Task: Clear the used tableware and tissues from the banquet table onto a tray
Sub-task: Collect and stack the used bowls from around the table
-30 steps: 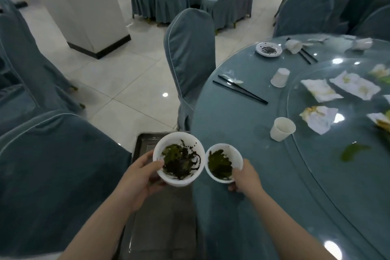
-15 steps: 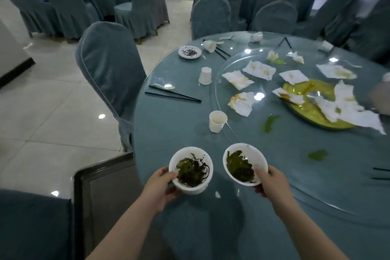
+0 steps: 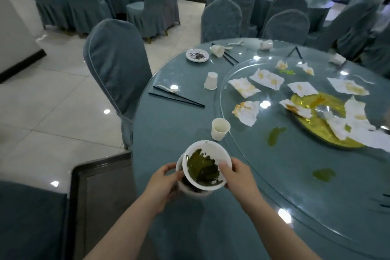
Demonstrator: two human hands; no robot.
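L hand (image 3: 162,183) grips lower bowl (image 3: 194,193) at its side. R hand (image 3: 238,177) grips upper bowl (image 3: 205,164), tilted, w/ green residue inside, partly over lower bowl, above bench (image 3: 168,133).

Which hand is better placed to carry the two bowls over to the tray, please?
Probably the left: the left hand grips the lower bowl beneath the upper bowl, and the tray lies on its side. The right hand only holds the upper rim.
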